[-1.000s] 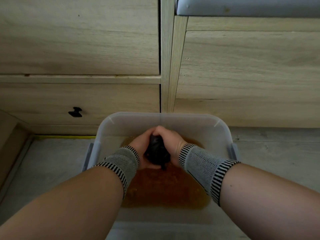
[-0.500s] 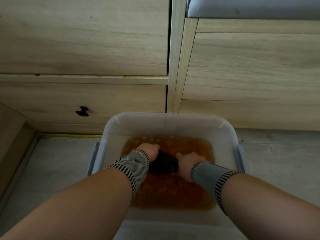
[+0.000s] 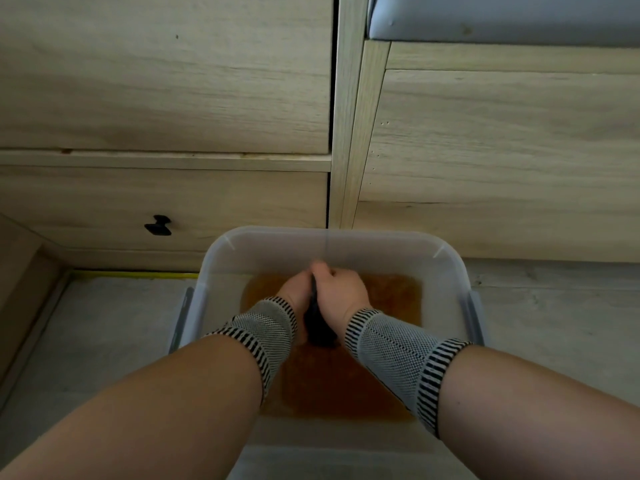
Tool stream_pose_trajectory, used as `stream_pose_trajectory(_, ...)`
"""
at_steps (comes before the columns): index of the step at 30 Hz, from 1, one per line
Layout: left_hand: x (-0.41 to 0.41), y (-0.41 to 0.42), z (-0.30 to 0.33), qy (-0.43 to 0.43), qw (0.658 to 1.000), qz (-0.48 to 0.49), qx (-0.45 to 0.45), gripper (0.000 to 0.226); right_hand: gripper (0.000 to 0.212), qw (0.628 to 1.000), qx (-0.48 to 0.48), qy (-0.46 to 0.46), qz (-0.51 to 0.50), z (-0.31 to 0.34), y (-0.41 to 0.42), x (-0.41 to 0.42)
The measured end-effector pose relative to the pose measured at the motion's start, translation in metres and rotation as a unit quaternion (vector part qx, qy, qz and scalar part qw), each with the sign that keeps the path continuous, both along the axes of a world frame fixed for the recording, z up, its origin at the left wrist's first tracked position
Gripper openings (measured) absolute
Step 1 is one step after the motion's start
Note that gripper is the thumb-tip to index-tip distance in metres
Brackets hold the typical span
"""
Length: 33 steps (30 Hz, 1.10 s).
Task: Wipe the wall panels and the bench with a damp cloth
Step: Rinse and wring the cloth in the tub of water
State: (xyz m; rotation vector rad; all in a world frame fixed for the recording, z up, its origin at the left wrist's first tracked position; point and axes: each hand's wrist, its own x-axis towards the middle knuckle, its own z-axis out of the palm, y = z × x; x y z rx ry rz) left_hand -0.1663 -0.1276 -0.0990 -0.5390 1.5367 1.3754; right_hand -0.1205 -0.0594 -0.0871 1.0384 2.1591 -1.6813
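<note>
Fingers (image 3: pixel 334 273) of both hands around cloth (image 3: pixel 317 323)

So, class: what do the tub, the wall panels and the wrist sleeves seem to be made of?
Tub: translucent plastic, probably; the brown water and floor show through its cloudy, smooth walls.
Wall panels: pale wood or wood-look laminate, matte, with visible grain lines; which one cannot be told.
Wrist sleeves: knitted elastic fabric, seemingly; fine grey mesh weave with black-and-white striped bands, hugging the forearms.

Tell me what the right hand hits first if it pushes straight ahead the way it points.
Probably the tub's far wall: the right hand, gripping the cloth, points toward it. Depth is unclear; the wood panel stands behind.
</note>
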Motion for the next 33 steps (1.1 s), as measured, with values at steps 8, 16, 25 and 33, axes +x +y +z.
stream_pose_trajectory(8,0.001,-0.001,-0.017,0.146,0.939,-0.203,-0.237,0.054,0.043,0.880,0.270,-0.162,0.356,-0.047,0.041,0.024)
stream_pose_trajectory(16,0.003,-0.010,-0.010,-0.042,0.987,-0.105,-0.116,0.076,0.029,0.988,-0.073,-0.111,0.074,-0.031,0.040,0.007)
stream_pose_trajectory(25,0.008,0.003,0.012,-0.032,0.999,-0.009,-0.009,0.035,0.038,0.993,-0.082,0.019,-0.077,-0.004,0.005,-0.001)
stream_pose_trajectory(33,0.004,0.001,-0.012,0.124,0.953,-0.165,-0.222,0.055,0.040,0.908,0.231,-0.182,0.298,-0.052,0.046,0.022)
